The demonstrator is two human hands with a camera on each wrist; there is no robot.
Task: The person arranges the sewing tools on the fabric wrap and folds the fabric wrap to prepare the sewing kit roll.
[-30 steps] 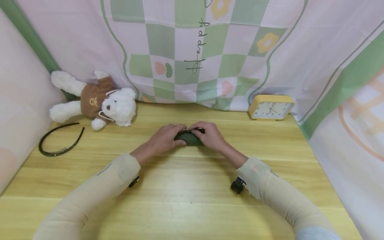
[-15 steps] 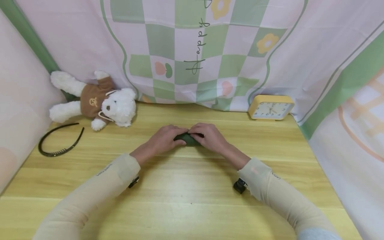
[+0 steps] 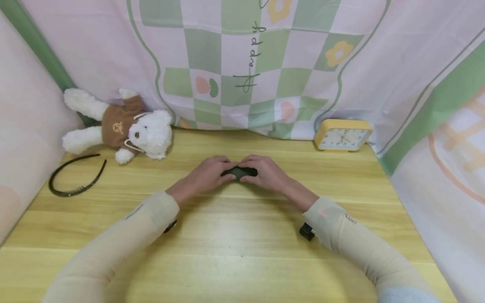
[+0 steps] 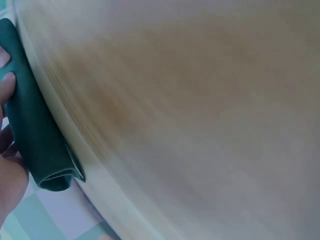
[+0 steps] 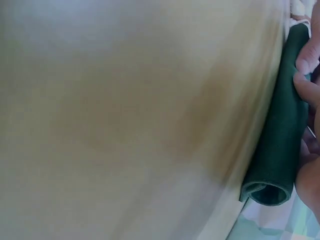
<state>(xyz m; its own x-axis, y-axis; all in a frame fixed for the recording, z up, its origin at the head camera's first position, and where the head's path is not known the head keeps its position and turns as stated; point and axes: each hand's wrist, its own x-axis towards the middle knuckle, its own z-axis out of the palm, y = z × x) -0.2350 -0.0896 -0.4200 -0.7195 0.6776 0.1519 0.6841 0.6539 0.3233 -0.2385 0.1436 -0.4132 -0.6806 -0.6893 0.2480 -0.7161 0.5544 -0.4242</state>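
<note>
A dark green roll of soft, leather-like sheet lies across the wooden table between both hands. My left hand holds its left part, thumb on the near side and fingers over the top. From the other side my right hand grips the right part the same way. The fingertips of both hands nearly meet above the middle. In the left wrist view one end of the green roll shows folded layers. The right wrist view shows the other end of the roll, curled round and hollow. What lies inside is hidden.
A white plush dog in a brown top lies at the back left. In front of it rests a black headband. A yellow alarm clock stands at the back right. A checked cloth hangs behind the table.
My right hand has shifted from pinching the roll's top edge to gripping round it, thumb on the near side. Light bits seen along the top edge are now covered. The left hand has barely moved.
</note>
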